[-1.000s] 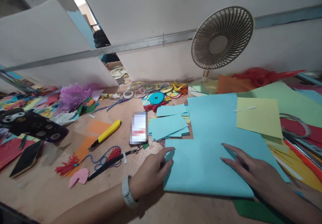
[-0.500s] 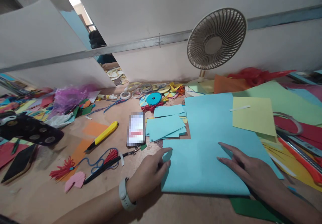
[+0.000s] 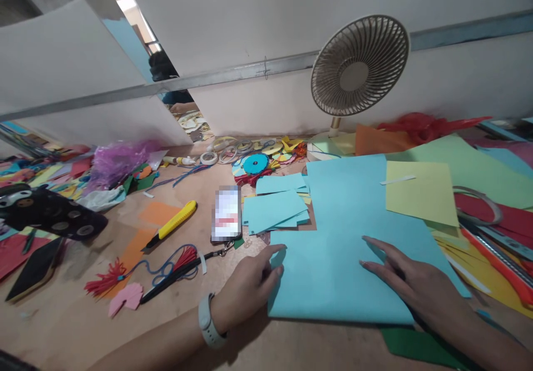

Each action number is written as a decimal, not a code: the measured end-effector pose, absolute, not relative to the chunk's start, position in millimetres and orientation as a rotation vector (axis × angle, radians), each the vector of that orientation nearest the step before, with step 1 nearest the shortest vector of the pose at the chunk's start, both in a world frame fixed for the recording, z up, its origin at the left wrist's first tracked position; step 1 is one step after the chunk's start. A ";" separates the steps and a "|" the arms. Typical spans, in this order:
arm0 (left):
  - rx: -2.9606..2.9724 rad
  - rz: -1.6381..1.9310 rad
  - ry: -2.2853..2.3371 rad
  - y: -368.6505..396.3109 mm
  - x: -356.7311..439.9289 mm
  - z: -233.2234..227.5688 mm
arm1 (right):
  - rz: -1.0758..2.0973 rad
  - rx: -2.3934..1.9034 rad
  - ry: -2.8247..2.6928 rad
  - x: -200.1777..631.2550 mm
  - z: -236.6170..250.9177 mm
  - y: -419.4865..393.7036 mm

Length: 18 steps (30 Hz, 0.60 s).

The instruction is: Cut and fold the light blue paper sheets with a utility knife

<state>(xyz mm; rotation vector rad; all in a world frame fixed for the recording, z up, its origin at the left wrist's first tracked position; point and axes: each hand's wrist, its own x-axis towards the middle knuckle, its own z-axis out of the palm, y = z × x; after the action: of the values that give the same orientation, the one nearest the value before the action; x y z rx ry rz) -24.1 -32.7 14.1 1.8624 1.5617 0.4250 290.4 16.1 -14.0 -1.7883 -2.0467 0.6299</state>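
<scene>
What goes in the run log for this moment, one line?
left hand: fingertips at left edge of blue sheet | right hand: flat on blue sheet | phone, yellow cutter: left, untouched | fan: behind

My left hand (image 3: pixel 250 285), with a pale grey watch band (image 3: pixel 207 322) on its wrist, and my right hand (image 3: pixel 410 279) lie on a plain sky-blue paper sheet (image 3: pixel 350 237). The cut paper pieces (image 3: pixel 277 204) beside it are the same light blue. A pale yellow-green sheet (image 3: pixel 420 193) overlaps its far corner, and dark green paper (image 3: pixel 416 346) shows at its near edge. The utility knife (image 3: pixel 172 224) is yellow with a black tip. The tassels (image 3: pixel 104 277) are red on a blue cord. The desk fan (image 3: pixel 360 65) is beige, the plastic wrap (image 3: pixel 119 157) purple, the tabletop (image 3: pixel 83 321) light brown.
</scene>
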 end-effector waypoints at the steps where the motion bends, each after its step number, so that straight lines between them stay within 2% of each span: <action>1: 1.862 0.426 1.561 -32.6 -24.1 14.1 | 0.624 -1.781 -2.047 290.4 -14.4 16.0; 18: 1.893 0.397 1.587 -32.3 -24.8 14.3 | 0.556 -1.724 -2.112 291.9 -18.6 14.2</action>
<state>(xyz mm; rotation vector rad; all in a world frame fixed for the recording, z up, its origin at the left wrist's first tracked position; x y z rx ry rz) -24.8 -32.3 14.3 1.8926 1.5865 0.3969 291.9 14.2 -18.6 -1.7241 -2.1119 0.5562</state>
